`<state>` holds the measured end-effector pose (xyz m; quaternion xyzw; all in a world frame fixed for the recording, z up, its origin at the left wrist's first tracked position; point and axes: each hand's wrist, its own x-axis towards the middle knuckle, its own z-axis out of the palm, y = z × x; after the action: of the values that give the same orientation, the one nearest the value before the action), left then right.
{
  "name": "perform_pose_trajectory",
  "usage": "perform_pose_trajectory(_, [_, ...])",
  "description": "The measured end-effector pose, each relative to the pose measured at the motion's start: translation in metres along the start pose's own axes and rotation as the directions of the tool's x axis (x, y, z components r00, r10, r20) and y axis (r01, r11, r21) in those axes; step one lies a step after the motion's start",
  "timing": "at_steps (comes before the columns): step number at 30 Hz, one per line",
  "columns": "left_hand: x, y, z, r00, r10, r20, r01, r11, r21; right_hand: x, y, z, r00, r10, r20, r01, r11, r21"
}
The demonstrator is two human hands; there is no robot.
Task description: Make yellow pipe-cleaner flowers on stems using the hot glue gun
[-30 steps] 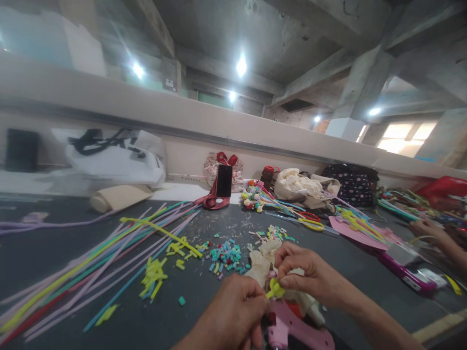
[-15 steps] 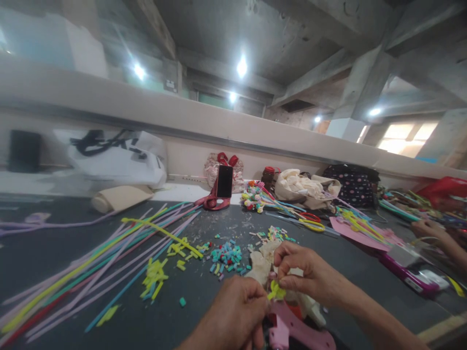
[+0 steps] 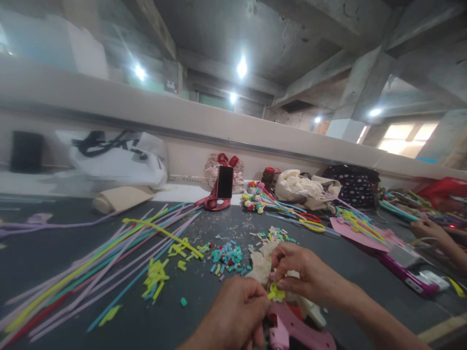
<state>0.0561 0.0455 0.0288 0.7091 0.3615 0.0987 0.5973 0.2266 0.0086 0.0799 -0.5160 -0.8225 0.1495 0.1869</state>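
Observation:
A small yellow flower-shaped piece (image 3: 276,292) sits between my two hands. My left hand (image 3: 239,308) is closed, its thumb and fingertips pinched at the left edge of the yellow flower. From the right, my right hand (image 3: 301,270) reaches in with bent fingers pinched just above it, by a small pinkish bit that is mostly hidden. A pink tool (image 3: 295,328), shaped like a glue gun, lies directly below. Crumpled cream cloth or paper (image 3: 260,265) lies behind my fingers.
Small cut pieces (image 3: 228,255) form a pile ahead, with yellow strips (image 3: 155,278) to its left. Long coloured stems (image 3: 98,265) spread leftward. A phone (image 3: 224,182) stands at the back. Scissors (image 3: 310,222) lie right of centre. Another person's hand (image 3: 432,231) works at far right.
My right hand has shifted very slightly left at the yellow flower, and more of the flower shows. My left hand keeps its place.

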Motion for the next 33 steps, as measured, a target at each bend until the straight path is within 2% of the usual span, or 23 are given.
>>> perform_pose_trajectory(7, [-0.001,-0.002,0.000,1.000,-0.013,0.003,0.013,0.997,-0.075,-0.003,-0.003,-0.005,0.999,-0.010,-0.036,0.013,0.997,0.071])
perform_pose_trajectory(10, [0.001,0.001,-0.002,0.999,-0.034,0.006,0.035,0.991,-0.131,-0.009,0.002,-0.008,0.989,0.027,-0.143,-0.007,0.991,0.136])
perform_pose_trajectory(14, [0.003,0.003,-0.007,0.990,-0.098,0.101,0.119,0.965,-0.234,-0.019,0.011,-0.008,0.954,0.095,-0.286,-0.011,0.959,0.282])
perform_pose_trajectory(18, [0.005,0.000,-0.012,0.983,-0.064,0.171,0.116,0.944,-0.309,-0.026,0.005,-0.005,0.970,0.008,-0.242,0.074,0.941,0.329])
perform_pose_trajectory(22, [0.004,-0.002,-0.014,0.984,-0.019,0.177,0.080,0.936,-0.343,-0.026,-0.008,-0.003,0.979,-0.089,-0.185,0.134,0.958,0.252])
perform_pose_trajectory(28, [0.001,0.000,-0.013,0.986,0.010,0.168,0.048,0.939,-0.340,-0.020,-0.013,-0.001,0.982,-0.118,-0.145,0.140,0.978,0.152])
perform_pose_trajectory(33, [0.004,0.000,-0.011,0.987,-0.034,0.156,0.088,0.933,-0.349,-0.019,-0.016,-0.001,0.984,-0.096,-0.152,0.119,0.981,0.150])
